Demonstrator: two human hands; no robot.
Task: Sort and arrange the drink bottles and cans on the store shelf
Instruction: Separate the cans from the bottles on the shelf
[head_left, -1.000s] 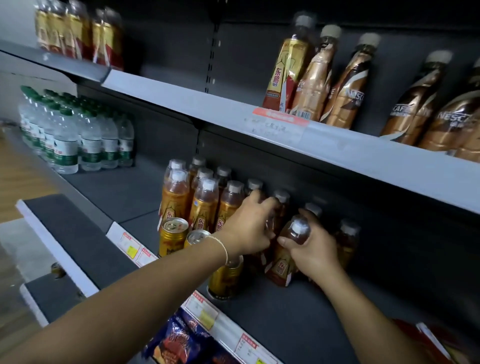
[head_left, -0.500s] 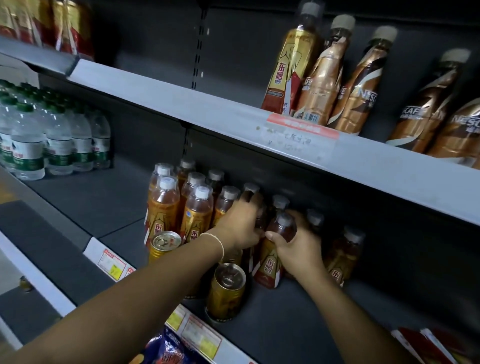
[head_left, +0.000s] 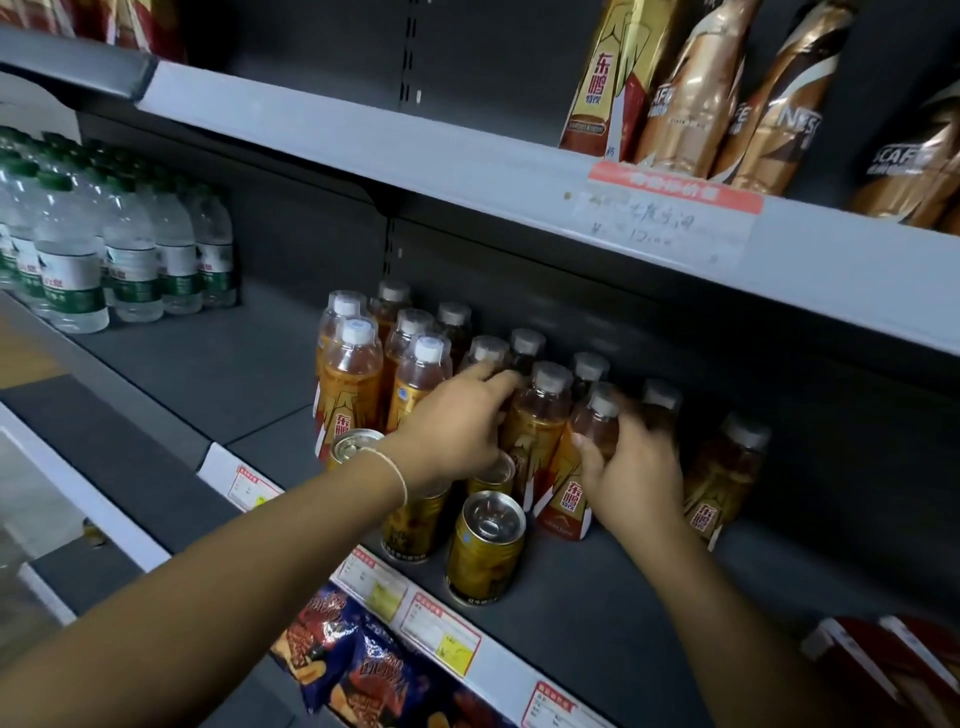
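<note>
On the shelf (head_left: 571, 597), near its front edge, the right hand (head_left: 634, 467) curls round an upright amber bottle (head_left: 571, 483) just to its left, its long axis vertical, while the left hand (head_left: 457, 421), fingers bent, lies against the neighbouring bottle (head_left: 535, 415) behind the cans (head_left: 485, 545), though I cannot tell whether it has a grip.

Our left hand (head_left: 457, 431) is covering most of one gold can (head_left: 410, 525), and we are failing to tell whether its fingers (head_left: 496, 379) are gripping the middle bottle (head_left: 543, 415). The fingers (head_left: 641, 428) of our right hand (head_left: 639, 473) are blurring behind the amber bottle (head_left: 570, 493). The top edge is cutting off the coffee bottles (head_left: 691, 88); the handwritten price tag (head_left: 670, 218) is smearing beyond reading.
</note>
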